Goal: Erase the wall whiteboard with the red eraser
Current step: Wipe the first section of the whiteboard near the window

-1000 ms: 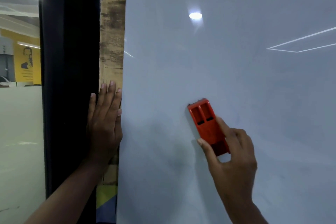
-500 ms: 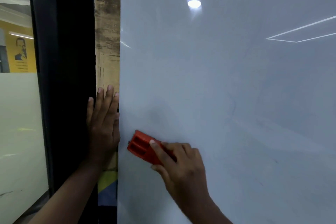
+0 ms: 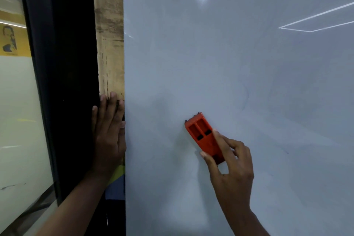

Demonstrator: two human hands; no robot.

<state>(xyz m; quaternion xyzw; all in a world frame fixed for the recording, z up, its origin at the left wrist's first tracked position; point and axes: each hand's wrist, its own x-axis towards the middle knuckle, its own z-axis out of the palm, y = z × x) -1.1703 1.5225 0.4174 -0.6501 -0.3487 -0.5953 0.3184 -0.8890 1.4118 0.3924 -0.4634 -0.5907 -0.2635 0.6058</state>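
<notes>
Off to the left of the working grip, past a dark frame [image 3: 63, 82] and a strip of worn wood [image 3: 110, 34], the person's left hand [image 3: 109, 132] lies flat with its fingers straight, grasping nothing, braced where the wood meets the whiteboard's edge. That looks like a sensible anchor: with one palm planted, the body can lean into the strokes without the wiping arm carrying the weight. Next comes the wall whiteboard [image 3: 249, 82] itself, a pale grey-blue glossy sheet that fills the rest of the view, throwing back a round lamp glare high above the grip and thin bright lines up to its right. It looks almost clean; only faint bluish smudges show, one curved trace up and to the right of the grip and a tiny mark further right, and I would aim the next passes there. The red eraser [image 3: 204, 137] sits flat against the board, well apart from the braced hand, tilted with its far end up and to the left. It is a bright orange-red plastic block with two recessed slots showing dark insets, and a dark fringe of felt peeks out at its upper end. The right hand [image 3: 231, 166] grips its lower end, thumb on the near side and forefinger laid along the top. To wipe well I would keep the pad flush, press evenly, and overlap long strokes rather than dab, so no ghost lines remain.
</notes>
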